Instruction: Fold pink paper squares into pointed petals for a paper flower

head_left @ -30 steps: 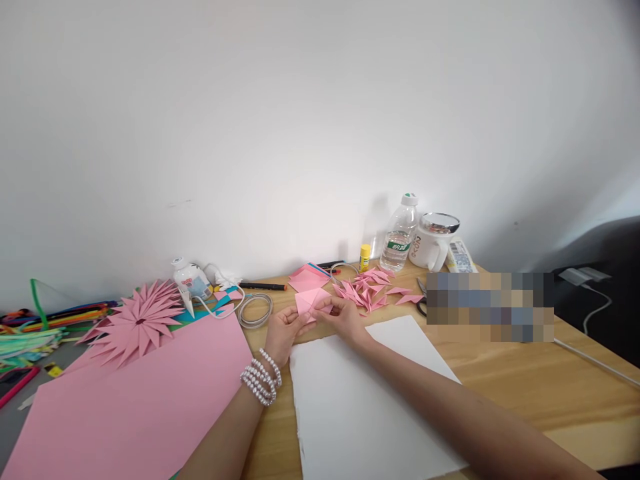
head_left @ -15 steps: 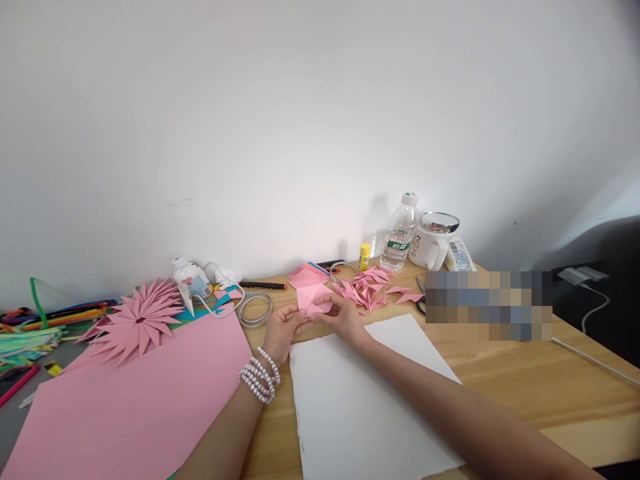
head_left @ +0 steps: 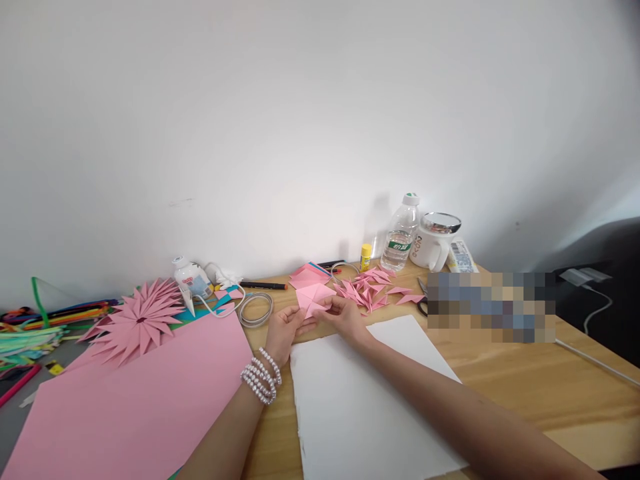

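Note:
A small creased pink paper square [head_left: 314,297] is held just above the wooden table [head_left: 525,380], at the far end of a white sheet [head_left: 360,407]. My left hand [head_left: 284,331], with pearl bracelets at the wrist, grips its lower left edge. My right hand [head_left: 345,316] pinches its right side. Just beyond the right hand lies a pile of folded pink paper pieces [head_left: 373,288].
A large pink sheet [head_left: 135,407] and a pink paper flower [head_left: 137,321] lie at left, beside colourful strips [head_left: 30,330]. Along the wall stand a glue bottle [head_left: 193,280], a marker [head_left: 263,285], a glue stick [head_left: 365,257], a water bottle [head_left: 399,233] and a white mug [head_left: 434,243].
The pink square has tilted and flattened slightly between the fingers. Both hands stay in nearly the same place.

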A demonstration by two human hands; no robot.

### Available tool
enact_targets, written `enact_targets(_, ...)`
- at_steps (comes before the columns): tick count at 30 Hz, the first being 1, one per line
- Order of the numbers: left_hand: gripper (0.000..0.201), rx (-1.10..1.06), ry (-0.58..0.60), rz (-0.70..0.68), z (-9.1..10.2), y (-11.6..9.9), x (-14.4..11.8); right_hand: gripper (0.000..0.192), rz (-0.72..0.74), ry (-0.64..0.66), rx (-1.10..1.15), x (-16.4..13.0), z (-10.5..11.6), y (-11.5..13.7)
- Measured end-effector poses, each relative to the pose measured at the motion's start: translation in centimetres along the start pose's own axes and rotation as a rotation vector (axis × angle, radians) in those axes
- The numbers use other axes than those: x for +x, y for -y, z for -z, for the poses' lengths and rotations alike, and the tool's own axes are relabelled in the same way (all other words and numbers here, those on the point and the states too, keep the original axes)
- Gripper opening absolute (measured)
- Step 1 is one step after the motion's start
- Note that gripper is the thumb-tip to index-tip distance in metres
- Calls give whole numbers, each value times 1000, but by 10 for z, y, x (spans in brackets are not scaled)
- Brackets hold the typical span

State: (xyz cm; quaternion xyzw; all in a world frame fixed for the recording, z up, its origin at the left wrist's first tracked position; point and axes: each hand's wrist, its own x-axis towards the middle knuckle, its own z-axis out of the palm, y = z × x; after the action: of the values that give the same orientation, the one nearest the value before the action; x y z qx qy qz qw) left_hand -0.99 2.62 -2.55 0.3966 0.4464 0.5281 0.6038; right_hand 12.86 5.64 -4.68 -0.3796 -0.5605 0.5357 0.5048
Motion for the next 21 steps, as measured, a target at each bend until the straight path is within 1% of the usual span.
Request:
enact_targets(5, 25, -27, 19, 11, 1, 2, 1, 29, 22, -29, -56, 0, 0, 0)
enact_targets(11, 25, -38, 62, 17, 1, 1, 1, 29, 28, -51, -25, 1, 2, -2)
enact_targets(16, 25, -16, 66, 51, 1, 1, 0, 30, 24, -50, -4, 1, 2, -2)
enact_targets(21, 27, -4, 66, 46, 1, 2, 0, 31, 22, -50, 7, -1, 1, 3)
